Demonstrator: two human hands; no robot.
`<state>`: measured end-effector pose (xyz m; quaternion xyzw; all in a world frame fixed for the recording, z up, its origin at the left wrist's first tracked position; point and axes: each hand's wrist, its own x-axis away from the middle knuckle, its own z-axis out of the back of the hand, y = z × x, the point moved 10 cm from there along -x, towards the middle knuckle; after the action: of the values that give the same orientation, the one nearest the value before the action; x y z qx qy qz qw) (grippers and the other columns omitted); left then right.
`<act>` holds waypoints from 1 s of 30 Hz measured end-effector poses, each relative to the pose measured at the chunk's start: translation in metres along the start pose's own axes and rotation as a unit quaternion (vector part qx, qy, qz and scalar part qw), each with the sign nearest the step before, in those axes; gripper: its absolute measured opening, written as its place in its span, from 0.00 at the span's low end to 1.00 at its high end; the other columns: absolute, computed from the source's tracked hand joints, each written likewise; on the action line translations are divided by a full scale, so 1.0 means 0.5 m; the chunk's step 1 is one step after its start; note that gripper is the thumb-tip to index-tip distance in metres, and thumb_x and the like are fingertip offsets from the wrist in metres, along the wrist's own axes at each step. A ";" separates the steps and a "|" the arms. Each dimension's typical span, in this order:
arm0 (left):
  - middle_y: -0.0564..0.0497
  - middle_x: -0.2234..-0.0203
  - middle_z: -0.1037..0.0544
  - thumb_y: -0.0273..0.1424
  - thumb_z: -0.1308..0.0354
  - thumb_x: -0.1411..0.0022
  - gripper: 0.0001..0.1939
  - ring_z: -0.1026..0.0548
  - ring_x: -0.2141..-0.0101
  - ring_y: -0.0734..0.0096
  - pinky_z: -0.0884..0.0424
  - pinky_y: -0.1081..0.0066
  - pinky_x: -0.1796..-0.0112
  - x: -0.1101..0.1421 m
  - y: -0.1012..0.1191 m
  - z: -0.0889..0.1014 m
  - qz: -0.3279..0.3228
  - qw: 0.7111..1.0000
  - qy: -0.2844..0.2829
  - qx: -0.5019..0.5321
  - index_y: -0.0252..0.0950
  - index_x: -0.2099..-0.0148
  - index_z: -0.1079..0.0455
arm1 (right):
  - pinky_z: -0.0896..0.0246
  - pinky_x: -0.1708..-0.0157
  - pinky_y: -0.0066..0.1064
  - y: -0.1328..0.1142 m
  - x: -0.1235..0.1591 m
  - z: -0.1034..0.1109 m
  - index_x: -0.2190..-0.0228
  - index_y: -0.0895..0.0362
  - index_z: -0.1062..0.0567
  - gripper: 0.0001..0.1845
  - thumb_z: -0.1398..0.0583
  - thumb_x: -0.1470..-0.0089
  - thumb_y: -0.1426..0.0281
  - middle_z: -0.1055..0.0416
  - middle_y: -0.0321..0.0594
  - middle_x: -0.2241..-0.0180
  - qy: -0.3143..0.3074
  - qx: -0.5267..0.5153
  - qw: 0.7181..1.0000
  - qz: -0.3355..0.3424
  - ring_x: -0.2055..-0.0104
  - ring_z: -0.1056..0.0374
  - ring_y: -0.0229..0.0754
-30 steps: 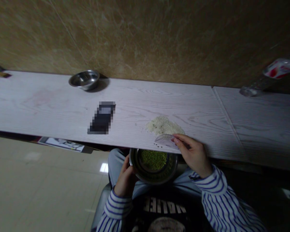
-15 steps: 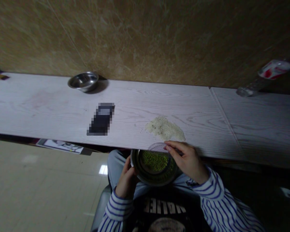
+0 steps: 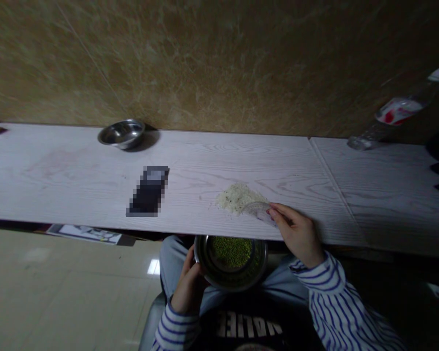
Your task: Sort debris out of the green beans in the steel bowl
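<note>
My left hand [image 3: 193,281] grips the left rim of a metal bowl [image 3: 234,282], held over my lap just under the table's front edge. Green beans [image 3: 231,252], probably mung beans, cover the bowl's bottom. Between the thumb and fingers of my right hand [image 3: 296,231] is a clear plastic protractor [image 3: 258,210], its curved edge against the near right side of a pile of white grains [image 3: 236,196] that looks like rice. Dark specks are scattered in the pile.
A second metal bowl [image 3: 122,135] stands near the wall at the left. A dark, pixelated flat object [image 3: 149,191] lies left of the pile. At the right back is a clear plastic bottle [image 3: 393,114]. The white wooden table [image 3: 190,204] ends above my lap.
My right hand has moved the protractor away from above the bowl, up and right to the white pile. My left hand still holds the bowl. The whole view has shifted slightly.
</note>
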<state>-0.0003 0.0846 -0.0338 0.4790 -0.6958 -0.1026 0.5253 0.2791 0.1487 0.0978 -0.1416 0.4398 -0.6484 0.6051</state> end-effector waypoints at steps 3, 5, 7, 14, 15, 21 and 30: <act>0.52 0.69 0.23 0.24 0.40 0.58 0.33 0.29 0.72 0.66 0.32 0.70 0.74 -0.003 -0.002 0.003 0.001 1.000 0.004 0.000 0.41 0.45 0.33 | 0.25 0.59 0.38 0.002 -0.016 0.008 0.60 0.54 0.18 0.13 0.40 0.43 0.63 0.18 0.43 0.62 0.005 0.002 1.000 0.000 0.61 0.22 0.47; 0.53 0.70 0.24 0.24 0.39 0.59 0.33 0.30 0.73 0.67 0.34 0.71 0.74 -0.005 -0.004 -0.001 0.003 1.000 -0.002 0.006 0.41 0.46 0.32 | 0.25 0.59 0.38 0.001 -0.023 0.017 0.60 0.54 0.18 0.13 0.40 0.43 0.63 0.18 0.43 0.62 0.014 -0.002 1.000 -0.007 0.62 0.21 0.47; 0.54 0.72 0.25 0.24 0.39 0.59 0.32 0.31 0.74 0.68 0.35 0.71 0.75 -0.006 -0.005 -0.006 0.004 1.000 -0.012 0.014 0.41 0.47 0.31 | 0.25 0.60 0.38 0.002 -0.027 0.028 0.61 0.56 0.18 0.14 0.39 0.44 0.62 0.18 0.44 0.63 0.032 -0.008 0.999 -0.019 0.62 0.21 0.48; 0.54 0.73 0.23 0.23 0.40 0.58 0.34 0.31 0.76 0.70 0.34 0.71 0.75 -0.003 -0.006 -0.010 0.007 1.000 -0.009 0.012 0.39 0.45 0.34 | 0.25 0.60 0.40 0.004 -0.038 0.028 0.61 0.58 0.18 0.15 0.39 0.45 0.62 0.18 0.47 0.63 0.053 -0.005 0.998 -0.032 0.61 0.21 0.50; 0.52 0.71 0.22 0.23 0.40 0.57 0.34 0.29 0.74 0.68 0.33 0.71 0.74 -0.002 -0.005 -0.011 0.003 1.000 -0.011 0.012 0.39 0.45 0.34 | 0.25 0.59 0.41 0.005 -0.041 0.021 0.61 0.57 0.18 0.15 0.40 0.45 0.62 0.18 0.48 0.63 0.050 -0.005 0.998 -0.033 0.61 0.21 0.50; 0.49 0.67 0.20 0.24 0.39 0.57 0.34 0.26 0.70 0.65 0.31 0.69 0.72 0.000 -0.004 -0.005 0.001 1.000 -0.008 0.009 0.39 0.44 0.34 | 0.25 0.61 0.39 -0.002 -0.048 -0.021 0.60 0.56 0.19 0.16 0.41 0.44 0.61 0.18 0.47 0.63 0.017 -0.021 0.999 -0.029 0.63 0.21 0.49; 0.51 0.71 0.22 0.24 0.40 0.57 0.34 0.29 0.74 0.68 0.32 0.71 0.75 0.004 0.001 -0.009 -0.002 1.000 -0.001 -0.002 0.38 0.44 0.34 | 0.25 0.63 0.38 -0.005 -0.036 -0.021 0.59 0.58 0.19 0.15 0.40 0.44 0.63 0.18 0.47 0.66 -0.021 -0.077 0.996 -0.046 0.65 0.21 0.48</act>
<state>0.0031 0.0849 -0.0304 0.4796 -0.6954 -0.1055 0.5247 0.2739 0.1688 0.1000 -0.2210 0.4689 -0.6364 0.5712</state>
